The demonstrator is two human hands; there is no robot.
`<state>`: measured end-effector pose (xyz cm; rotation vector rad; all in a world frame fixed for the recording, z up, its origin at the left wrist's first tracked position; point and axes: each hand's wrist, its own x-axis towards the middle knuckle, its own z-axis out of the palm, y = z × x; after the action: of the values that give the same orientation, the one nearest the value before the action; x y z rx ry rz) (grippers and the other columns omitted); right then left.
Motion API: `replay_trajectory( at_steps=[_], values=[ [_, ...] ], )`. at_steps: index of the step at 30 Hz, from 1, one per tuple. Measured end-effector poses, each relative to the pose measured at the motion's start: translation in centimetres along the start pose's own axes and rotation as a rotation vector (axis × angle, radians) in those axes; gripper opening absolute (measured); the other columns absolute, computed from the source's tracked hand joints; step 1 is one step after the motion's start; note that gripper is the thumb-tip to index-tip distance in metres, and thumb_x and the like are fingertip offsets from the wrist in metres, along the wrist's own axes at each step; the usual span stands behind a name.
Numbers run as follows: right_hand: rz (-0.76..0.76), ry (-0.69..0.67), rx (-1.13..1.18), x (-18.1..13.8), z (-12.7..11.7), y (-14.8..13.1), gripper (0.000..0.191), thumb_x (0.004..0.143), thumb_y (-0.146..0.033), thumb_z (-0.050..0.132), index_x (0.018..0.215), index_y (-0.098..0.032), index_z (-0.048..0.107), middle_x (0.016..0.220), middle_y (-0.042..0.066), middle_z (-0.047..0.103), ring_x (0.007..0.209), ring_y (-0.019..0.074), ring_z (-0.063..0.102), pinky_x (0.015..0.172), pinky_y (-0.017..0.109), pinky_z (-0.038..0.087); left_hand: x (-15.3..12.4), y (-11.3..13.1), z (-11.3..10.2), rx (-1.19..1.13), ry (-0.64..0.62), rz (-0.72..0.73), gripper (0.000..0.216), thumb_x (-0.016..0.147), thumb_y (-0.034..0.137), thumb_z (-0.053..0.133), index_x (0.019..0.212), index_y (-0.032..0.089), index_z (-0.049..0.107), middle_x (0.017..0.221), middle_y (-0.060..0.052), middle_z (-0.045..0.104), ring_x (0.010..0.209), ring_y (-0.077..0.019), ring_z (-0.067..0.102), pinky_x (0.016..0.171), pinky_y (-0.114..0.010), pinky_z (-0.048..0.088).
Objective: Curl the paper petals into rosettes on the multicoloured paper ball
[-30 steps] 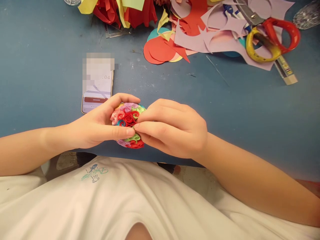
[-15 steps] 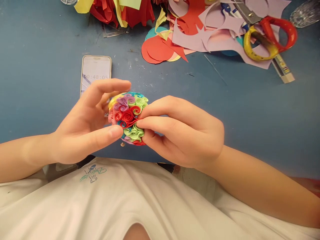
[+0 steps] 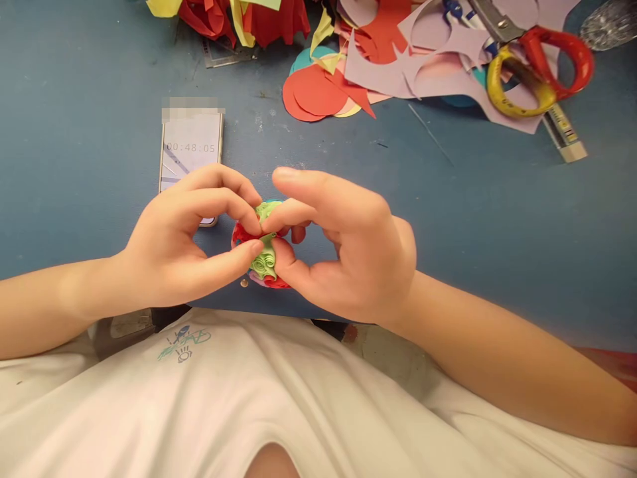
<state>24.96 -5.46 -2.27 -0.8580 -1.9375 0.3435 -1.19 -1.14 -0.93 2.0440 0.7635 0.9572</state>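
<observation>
A ball of rolled paper flowers (image 3: 263,262), in green, red, blue and pink, sits between my two hands near the table's front edge. My left hand (image 3: 184,236) is closed at its left side, with thumb and fingertips pressed to the red and green rolls. From the right, my right hand (image 3: 348,245) pinches at the green rolls with thumb and a bent finger, its index finger raised above. My fingers cover much of the ball's upper part and right side.
A phone (image 3: 192,146) showing a timer lies behind my left hand. Scissors (image 3: 537,70) with red and yellow handles rest on cut lilac paper (image 3: 378,70) at the back right. Red paper circles (image 3: 316,93) lie beside it. A small round bead-like thing (image 3: 244,283) is near the ball.
My left fingers have come down from above the ball and closed on its front. My right hand has turned, its index finger now lifted. The ball's visible side has shifted slightly right.
</observation>
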Motion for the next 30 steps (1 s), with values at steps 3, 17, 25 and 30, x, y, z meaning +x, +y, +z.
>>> replay_trajectory(
  at_steps=[3,17,25,30],
  values=[
    [0.013,-0.034,-0.049,-0.6,-0.1,0.4,0.042,0.131,-0.024,0.066,0.171,-0.039,0.067,0.127,-0.007,0.096,0.105,0.014,0.097,0.091,0.028,0.083,0.1,-0.1,-0.3,-0.041,-0.027,-0.063,0.011,0.11,0.034,0.098,0.115,0.034,0.088,0.125,-0.007,0.088,0.1,-0.0278,0.084,0.086,-0.052,0.069],
    [-0.153,-0.097,-0.013,0.8,-0.5,1.1,0.026,0.124,-0.008,0.08,0.136,-0.03,0.082,0.116,-0.004,0.096,0.093,0.0141,0.088,0.092,0.034,0.078,0.0,0.5,-0.4,-0.044,0.007,-0.168,0.005,0.103,0.03,0.099,0.102,0.035,0.098,0.129,-0.009,0.087,0.111,-0.0294,0.08,0.1,-0.052,0.069],
    [-0.134,-0.158,0.011,0.5,-1.4,1.5,0.027,0.128,-0.009,0.065,0.124,-0.032,0.079,0.117,-0.003,0.094,0.101,0.0151,0.091,0.09,0.033,0.079,0.2,0.4,-0.5,-0.064,-0.006,-0.172,0.01,0.098,0.027,0.103,0.101,0.036,0.099,0.127,-0.008,0.088,0.109,-0.0291,0.08,0.098,-0.051,0.069],
    [-0.146,-0.109,-0.064,0.1,-0.8,1.4,0.014,0.128,-0.021,0.077,0.121,-0.032,0.081,0.11,-0.001,0.094,0.094,0.0175,0.089,0.084,0.035,0.078,0.0,0.2,-0.5,-0.065,0.0,-0.167,0.008,0.101,0.036,0.107,0.103,0.038,0.1,0.129,-0.008,0.087,0.11,-0.031,0.082,0.1,-0.055,0.069]
  ],
)
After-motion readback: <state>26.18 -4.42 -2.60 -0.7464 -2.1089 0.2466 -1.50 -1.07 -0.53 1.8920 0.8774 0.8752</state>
